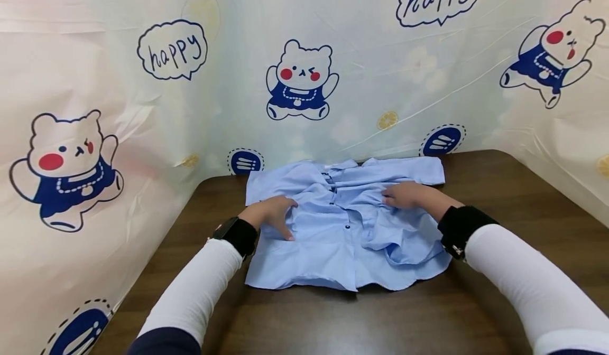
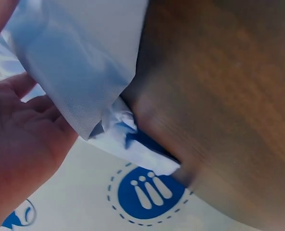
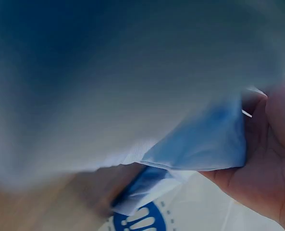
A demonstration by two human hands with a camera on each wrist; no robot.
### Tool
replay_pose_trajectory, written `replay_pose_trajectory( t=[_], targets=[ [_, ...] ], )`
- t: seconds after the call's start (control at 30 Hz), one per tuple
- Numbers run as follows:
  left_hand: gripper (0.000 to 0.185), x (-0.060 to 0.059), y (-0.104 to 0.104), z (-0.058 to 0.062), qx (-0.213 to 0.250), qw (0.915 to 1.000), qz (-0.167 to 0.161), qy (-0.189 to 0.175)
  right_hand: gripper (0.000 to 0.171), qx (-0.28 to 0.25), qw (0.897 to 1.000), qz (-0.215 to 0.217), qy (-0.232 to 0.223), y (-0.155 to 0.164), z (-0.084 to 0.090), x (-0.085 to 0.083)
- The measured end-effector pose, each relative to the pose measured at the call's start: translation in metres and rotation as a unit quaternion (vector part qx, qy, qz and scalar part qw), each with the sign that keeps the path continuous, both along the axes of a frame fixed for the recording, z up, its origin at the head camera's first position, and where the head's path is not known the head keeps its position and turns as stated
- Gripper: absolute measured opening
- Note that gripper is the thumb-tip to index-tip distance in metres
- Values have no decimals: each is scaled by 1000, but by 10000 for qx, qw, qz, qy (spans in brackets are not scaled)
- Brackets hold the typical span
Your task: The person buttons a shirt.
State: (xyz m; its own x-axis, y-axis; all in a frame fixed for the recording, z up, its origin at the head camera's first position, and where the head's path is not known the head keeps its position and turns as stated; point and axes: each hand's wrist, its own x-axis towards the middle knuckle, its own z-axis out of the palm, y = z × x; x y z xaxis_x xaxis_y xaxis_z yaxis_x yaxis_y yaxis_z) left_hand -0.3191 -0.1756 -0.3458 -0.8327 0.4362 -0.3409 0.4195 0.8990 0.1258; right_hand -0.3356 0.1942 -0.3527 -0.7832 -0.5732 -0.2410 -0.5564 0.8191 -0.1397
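A light blue button-up shirt (image 1: 314, 254) lies front up on the table, its collar toward the far edge and dark buttons down the middle. My left hand (image 1: 273, 215) rests at its left side, thumb and fingers spread apart on the cloth. In the left wrist view the palm of this left hand (image 2: 27, 139) shows beside a sleeve edge (image 2: 84, 77), which hides part of the fingers. On the right, my right hand (image 1: 406, 194) pinches the bunched cloth below the other sleeve. Close blurred fabric (image 3: 195, 139) covers much of the right wrist view and hides those fingertips.
The dark brown wooden table (image 1: 380, 323) has rounded far corners. Behind and to the sides hangs a pale curtain (image 1: 361, 69) printed with bears and speech bubbles. Its lower part meets the table's far edge. Black straps (image 1: 463, 228) circle both wrists over white sleeves.
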Motion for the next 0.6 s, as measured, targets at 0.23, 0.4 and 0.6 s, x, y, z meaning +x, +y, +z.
replay_pose_trajectory(
  t=[0.23,0.4,0.6],
  targets=[
    [116,-19,-1,-3,99,9979,249,-586,57,-65,9946,-899,-521,1,-7,-24],
    [122,-21,1,-2,39,9961,397,-789,58,27,9932,-994,-603,2,-7,-29],
    [114,-16,-6,10,335,9973,342,-557,54,244,9968,-540,-528,5,20,-21]
  ],
)
